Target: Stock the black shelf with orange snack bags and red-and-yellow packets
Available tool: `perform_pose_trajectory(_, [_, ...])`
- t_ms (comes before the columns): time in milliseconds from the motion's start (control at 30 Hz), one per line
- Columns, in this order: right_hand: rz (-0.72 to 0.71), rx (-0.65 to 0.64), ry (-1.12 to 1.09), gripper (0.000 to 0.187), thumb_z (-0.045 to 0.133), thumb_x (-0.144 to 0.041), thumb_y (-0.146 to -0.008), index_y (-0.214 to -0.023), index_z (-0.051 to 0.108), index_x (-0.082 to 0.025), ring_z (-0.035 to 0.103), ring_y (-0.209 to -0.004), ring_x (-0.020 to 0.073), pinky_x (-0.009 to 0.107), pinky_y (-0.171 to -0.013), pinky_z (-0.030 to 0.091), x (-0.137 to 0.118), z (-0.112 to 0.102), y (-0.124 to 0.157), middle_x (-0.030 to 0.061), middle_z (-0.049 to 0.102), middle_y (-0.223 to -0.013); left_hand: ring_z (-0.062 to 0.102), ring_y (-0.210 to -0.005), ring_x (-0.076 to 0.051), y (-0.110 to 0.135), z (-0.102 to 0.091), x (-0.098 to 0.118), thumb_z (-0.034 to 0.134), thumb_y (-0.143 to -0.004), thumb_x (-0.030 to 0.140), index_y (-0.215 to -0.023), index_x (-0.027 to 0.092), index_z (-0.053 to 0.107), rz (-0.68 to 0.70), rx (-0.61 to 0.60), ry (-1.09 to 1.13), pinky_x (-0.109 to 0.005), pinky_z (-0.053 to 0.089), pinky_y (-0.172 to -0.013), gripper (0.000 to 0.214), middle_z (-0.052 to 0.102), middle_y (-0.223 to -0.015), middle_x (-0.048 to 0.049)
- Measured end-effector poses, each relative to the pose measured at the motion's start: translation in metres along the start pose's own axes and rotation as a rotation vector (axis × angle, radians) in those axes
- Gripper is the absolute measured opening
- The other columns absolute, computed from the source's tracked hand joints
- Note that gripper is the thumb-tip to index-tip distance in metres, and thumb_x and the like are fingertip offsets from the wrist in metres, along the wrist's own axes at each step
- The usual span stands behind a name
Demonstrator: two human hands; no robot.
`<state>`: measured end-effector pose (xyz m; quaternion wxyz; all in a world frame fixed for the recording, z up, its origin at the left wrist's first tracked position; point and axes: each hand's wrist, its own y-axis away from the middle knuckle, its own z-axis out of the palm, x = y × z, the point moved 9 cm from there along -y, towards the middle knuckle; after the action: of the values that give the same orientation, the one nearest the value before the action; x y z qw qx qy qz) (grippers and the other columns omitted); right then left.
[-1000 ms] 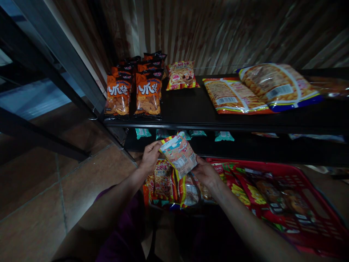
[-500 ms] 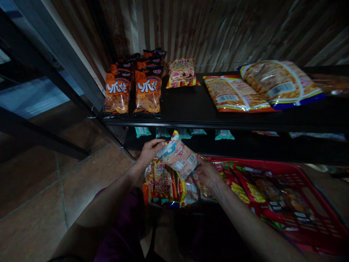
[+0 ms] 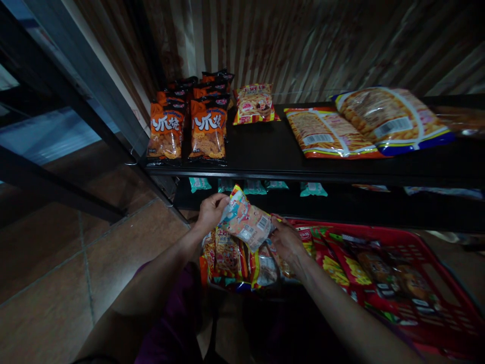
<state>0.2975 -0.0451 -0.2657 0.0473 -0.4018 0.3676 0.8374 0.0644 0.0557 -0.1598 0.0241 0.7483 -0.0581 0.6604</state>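
Between my hands is a snack bag, tilted, with a barcode on the side facing me. My left hand pinches its upper left edge. At the lower right, my right hand grips the other end, its fingertips partly hidden behind the bag. Directly below lie more snack bags with red and yellow edges, partly covered by the held one. A similar red and yellow snack bag stands on the black shelf in front of me.
Orange and black snack bags stand in rows at the shelf's left. Two large bags lie flat at the right. Teal packets sit on the lower shelf. A red basket with several packs stands at lower right. A metal post rises at left.
The held bag has turned slightly and flattened, its top corner shifting left and a little lower. Both hands keep hold of it. The view has shifted slightly.
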Motion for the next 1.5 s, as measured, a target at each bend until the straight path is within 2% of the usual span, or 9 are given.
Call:
perform_pose_trajectory(133, [0.024,-0.07,-0.015,0.013,0.074,-0.014,-0.069,-0.071,0.063,-0.02,0.063,-0.059,0.0139,0.026,-0.057,0.051,0.001,0.007,0.0,-0.0016,0.069,-0.067,0.045,-0.058,-0.012,-0.001,-0.004,0.004,0.064,-0.072,0.031,-0.06,0.02,0.065,-0.02,0.048,-0.006,-0.021,0.032,-0.055,0.016,0.055,-0.057,0.0033])
perform_pose_trajectory(300, [0.03,-0.106,-0.019,0.013,0.075,-0.017,-0.068,-0.072,0.064,-0.021,0.063,-0.062,0.0152,0.028,-0.061,0.052,0.0,0.007,-0.001,-0.0014,0.07,-0.07,0.04,-0.054,-0.011,-0.004,-0.006,-0.004,0.064,-0.07,0.034,-0.058,0.019,0.06,-0.072,0.066,0.022,-0.022,0.029,-0.051,0.02,0.049,-0.053,0.0045])
perform_pose_trajectory(467, [0.108,-0.113,-0.039,0.006,0.068,-0.022,-0.077,-0.072,0.065,-0.021,0.064,-0.067,0.0159,0.029,-0.065,0.052,-0.001,0.012,0.006,0.0002,0.071,-0.072,0.038,-0.05,-0.009,-0.006,-0.007,-0.012,0.064,-0.071,0.039,-0.057,0.019,0.057,-0.122,0.061,0.069,-0.022,0.029,-0.049,0.025,0.047,-0.052,0.0046])
perform_pose_trajectory(633, [0.18,-0.124,-0.068,0.022,0.055,-0.029,-0.089,-0.072,0.067,-0.02,0.065,-0.066,0.0161,0.028,-0.068,0.053,-0.005,0.026,0.023,0.0008,0.072,-0.07,0.038,-0.049,-0.008,-0.007,-0.012,-0.019,0.065,-0.07,0.044,-0.059,0.018,0.056,-0.163,0.085,0.112,-0.021,0.031,-0.047,0.03,0.048,-0.053,0.0045])
perform_pose_trajectory(733, [0.21,-0.117,-0.075,0.024,0.053,-0.029,-0.09,-0.073,0.068,-0.02,0.065,-0.068,0.0151,0.027,-0.068,0.053,-0.006,0.029,0.028,0.0005,0.072,-0.071,0.039,-0.048,-0.008,-0.009,-0.013,-0.023,0.065,-0.071,0.046,-0.061,0.018,0.056,-0.189,0.087,0.129,-0.021,0.032,-0.046,0.031,0.049,-0.052,0.0045])
perform_pose_trajectory(1067, [0.093,-0.133,0.001,0.009,0.072,-0.026,-0.078,-0.075,0.067,-0.02,0.067,-0.066,0.0144,0.025,-0.064,0.054,-0.012,0.023,0.023,0.0012,0.073,-0.074,0.038,-0.045,-0.006,-0.015,-0.022,-0.036,0.069,-0.068,0.04,-0.059,0.016,0.056,-0.304,0.111,0.125,-0.019,0.029,-0.045,0.029,0.048,-0.049,0.0062])
perform_pose_trajectory(1200, [0.061,-0.111,0.036,0.009,0.071,-0.025,-0.079,-0.074,0.068,-0.019,0.068,-0.063,0.0132,0.024,-0.061,0.054,-0.013,0.022,0.023,0.0011,0.074,-0.072,0.044,-0.045,-0.007,-0.012,-0.017,-0.043,0.074,-0.065,0.041,-0.063,0.015,0.059,-0.426,0.029,0.143,-0.019,0.034,-0.046,0.03,0.054,-0.052,0.0047])
perform_pose_trajectory(1333, [0.034,-0.066,0.028,0.011,0.068,-0.024,-0.081,-0.072,0.067,-0.018,0.066,-0.058,0.0115,0.021,-0.058,0.053,-0.016,0.017,0.02,0.0007,0.072,-0.068,0.057,-0.053,-0.012,-0.004,-0.008,-0.045,0.076,-0.066,0.042,-0.072,0.012,0.066,-0.549,-0.12,0.188,-0.022,0.045,-0.051,0.032,0.065,-0.065,-0.0029])
perform_pose_trajectory(1500, [0.02,-0.028,-0.004,0.016,0.066,-0.023,-0.084,-0.068,0.064,-0.019,0.066,-0.059,0.0114,0.021,-0.058,0.054,-0.021,0.013,0.017,-0.0003,0.071,-0.067,0.066,-0.065,-0.019,0.004,0.0,-0.049,0.071,-0.074,0.029,-0.081,0.01,0.067,-0.643,-0.219,0.246,-0.029,0.055,-0.057,0.022,0.069,-0.078,-0.0104])
